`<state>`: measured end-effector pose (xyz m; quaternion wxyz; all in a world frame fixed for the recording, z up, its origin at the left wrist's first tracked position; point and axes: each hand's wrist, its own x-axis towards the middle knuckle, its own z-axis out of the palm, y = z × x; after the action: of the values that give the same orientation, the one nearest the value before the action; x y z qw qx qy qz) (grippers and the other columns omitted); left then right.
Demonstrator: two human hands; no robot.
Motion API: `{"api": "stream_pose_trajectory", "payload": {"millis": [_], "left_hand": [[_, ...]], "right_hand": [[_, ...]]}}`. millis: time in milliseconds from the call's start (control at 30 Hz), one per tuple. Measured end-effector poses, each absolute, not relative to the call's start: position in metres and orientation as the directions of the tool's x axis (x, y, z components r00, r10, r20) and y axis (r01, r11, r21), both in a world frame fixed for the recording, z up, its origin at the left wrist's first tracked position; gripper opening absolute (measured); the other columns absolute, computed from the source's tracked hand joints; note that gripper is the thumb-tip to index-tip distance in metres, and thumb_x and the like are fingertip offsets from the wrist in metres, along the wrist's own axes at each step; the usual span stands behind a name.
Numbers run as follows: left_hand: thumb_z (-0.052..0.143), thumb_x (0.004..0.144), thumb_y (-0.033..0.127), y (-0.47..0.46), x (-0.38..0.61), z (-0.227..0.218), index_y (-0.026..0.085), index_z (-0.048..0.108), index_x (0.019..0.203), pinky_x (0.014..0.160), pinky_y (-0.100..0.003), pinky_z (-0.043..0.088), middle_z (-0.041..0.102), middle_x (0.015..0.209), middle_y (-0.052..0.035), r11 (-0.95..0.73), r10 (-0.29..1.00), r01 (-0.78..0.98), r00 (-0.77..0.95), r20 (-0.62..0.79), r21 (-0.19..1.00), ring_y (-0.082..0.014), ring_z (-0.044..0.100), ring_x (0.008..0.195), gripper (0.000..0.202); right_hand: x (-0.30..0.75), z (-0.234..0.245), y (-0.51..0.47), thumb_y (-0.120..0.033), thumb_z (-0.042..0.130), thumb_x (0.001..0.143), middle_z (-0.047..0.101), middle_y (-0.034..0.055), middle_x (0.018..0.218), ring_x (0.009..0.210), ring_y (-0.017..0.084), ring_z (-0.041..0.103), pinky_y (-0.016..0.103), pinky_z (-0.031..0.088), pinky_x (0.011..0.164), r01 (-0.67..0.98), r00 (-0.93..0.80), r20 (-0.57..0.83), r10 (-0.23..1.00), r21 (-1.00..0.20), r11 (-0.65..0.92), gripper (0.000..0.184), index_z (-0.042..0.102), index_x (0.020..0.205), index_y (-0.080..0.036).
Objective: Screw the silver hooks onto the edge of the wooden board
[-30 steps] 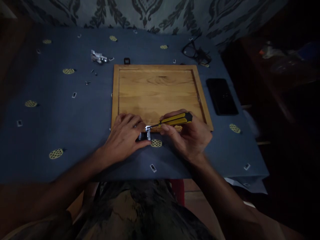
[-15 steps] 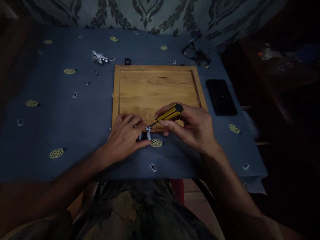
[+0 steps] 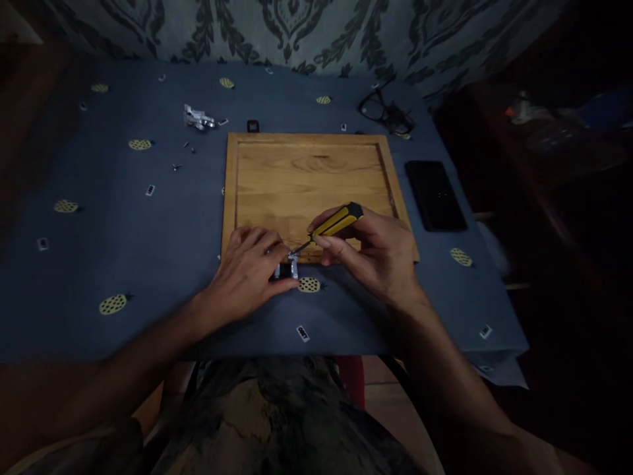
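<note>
A wooden cabinet door (image 3: 306, 178) with a raised frame lies flat on the table. At its near edge my left hand (image 3: 250, 264) is closed around a silver metal hinge (image 3: 294, 266), pressing it to the wood; the fingers hide part of it. In my right hand (image 3: 378, 251) is a yellow and black screwdriver (image 3: 336, 223), gripped by its handle and tilted. Its tip meets the hinge next to my left fingertips. Whether a screw sits under the tip, I cannot tell. Farther back on the left rests another silver hinge (image 3: 198, 119).
Small screws (image 3: 177, 167) are scattered left of the door. A small black square piece (image 3: 252, 126) lies behind it. Eyeglasses (image 3: 386, 112) and a black phone (image 3: 435, 196) are on the right. The blue tablecloth (image 3: 163, 264) ends near my body.
The view has shifted slightly. My right hand has turned a little around the screwdriver, whose tip stays at the hinge. My left hand keeps its hold.
</note>
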<state>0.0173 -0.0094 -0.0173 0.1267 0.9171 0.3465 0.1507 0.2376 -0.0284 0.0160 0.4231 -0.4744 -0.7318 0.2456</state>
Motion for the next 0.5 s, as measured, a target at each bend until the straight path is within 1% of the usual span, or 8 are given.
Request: {"api": "stream_pose_trajectory", "payload": {"millis": [200, 267, 333, 367, 433, 500], "left_hand": [[0.078, 0.092, 0.047, -0.010, 0.017, -0.016, 0.018, 0.072, 0.107, 0.100, -0.051, 0.046, 0.071, 0.110, -0.0081, -0.715, 0.685, 0.607, 0.708, 0.171, 0.347, -0.0312, 0.062, 0.110, 0.034], [0.078, 0.091, 0.048, -0.010, 0.018, -0.016, 0.017, 0.072, 0.107, 0.099, -0.051, 0.046, 0.071, 0.110, -0.0085, -0.719, 0.683, 0.609, 0.709, 0.176, 0.336, -0.0313, 0.062, 0.109, 0.035], [0.078, 0.091, 0.049, -0.010, 0.018, -0.016, 0.017, 0.071, 0.107, 0.098, -0.050, 0.046, 0.071, 0.110, -0.0083, -0.722, 0.681, 0.612, 0.711, 0.175, 0.324, -0.0307, 0.062, 0.109, 0.036], [0.078, 0.091, 0.049, -0.010, 0.018, -0.015, 0.017, 0.071, 0.107, 0.098, -0.049, 0.046, 0.070, 0.109, -0.0080, -0.721, 0.682, 0.614, 0.711, 0.171, 0.321, -0.0303, 0.062, 0.108, 0.036], [0.079, 0.091, 0.048, -0.010, 0.018, -0.014, 0.017, 0.071, 0.108, 0.099, -0.048, 0.045, 0.070, 0.109, -0.0075, -0.719, 0.683, 0.615, 0.712, 0.164, 0.323, -0.0299, 0.062, 0.108, 0.036], [0.079, 0.091, 0.047, -0.010, 0.018, -0.013, 0.017, 0.071, 0.108, 0.099, -0.048, 0.045, 0.070, 0.109, -0.0073, -0.716, 0.685, 0.615, 0.710, 0.163, 0.331, -0.0300, 0.062, 0.109, 0.035]], "right_hand": [[0.235, 0.015, -0.028, -0.043, 0.071, 0.098, 0.070, 0.0002, 0.073, 0.058, 0.013, 0.063, 0.027, 0.049, 0.058, 0.524, -0.202, 0.453, 0.868, -0.699, 0.487, 0.029, 0.067, 0.082, -0.019], [0.235, 0.019, -0.029, -0.042, 0.071, 0.098, 0.071, 0.0008, 0.074, 0.061, 0.014, 0.065, 0.028, 0.050, 0.059, 0.526, -0.231, 0.457, 0.859, -0.684, 0.505, 0.029, 0.067, 0.081, -0.020], [0.235, 0.024, -0.032, -0.040, 0.071, 0.098, 0.074, 0.0016, 0.080, 0.063, 0.015, 0.068, 0.029, 0.054, 0.061, 0.495, -0.229, 0.456, 0.860, -0.706, 0.506, 0.022, 0.070, 0.087, -0.021], [0.235, 0.028, -0.034, -0.038, 0.071, 0.098, 0.076, 0.0021, 0.085, 0.064, 0.015, 0.069, 0.030, 0.056, 0.061, 0.470, -0.204, 0.459, 0.865, -0.729, 0.498, 0.018, 0.071, 0.091, -0.022], [0.236, 0.033, -0.040, -0.035, 0.070, 0.098, 0.078, 0.0027, 0.094, 0.062, 0.015, 0.070, 0.031, 0.058, 0.059, 0.432, -0.101, 0.479, 0.872, -0.768, 0.473, 0.011, 0.074, 0.098, -0.025], [0.236, 0.036, -0.045, -0.034, 0.071, 0.097, 0.079, 0.0025, 0.098, 0.061, 0.016, 0.071, 0.033, 0.059, 0.057, 0.436, 0.003, 0.509, 0.861, -0.775, 0.456, 0.008, 0.075, 0.097, -0.027]]}}
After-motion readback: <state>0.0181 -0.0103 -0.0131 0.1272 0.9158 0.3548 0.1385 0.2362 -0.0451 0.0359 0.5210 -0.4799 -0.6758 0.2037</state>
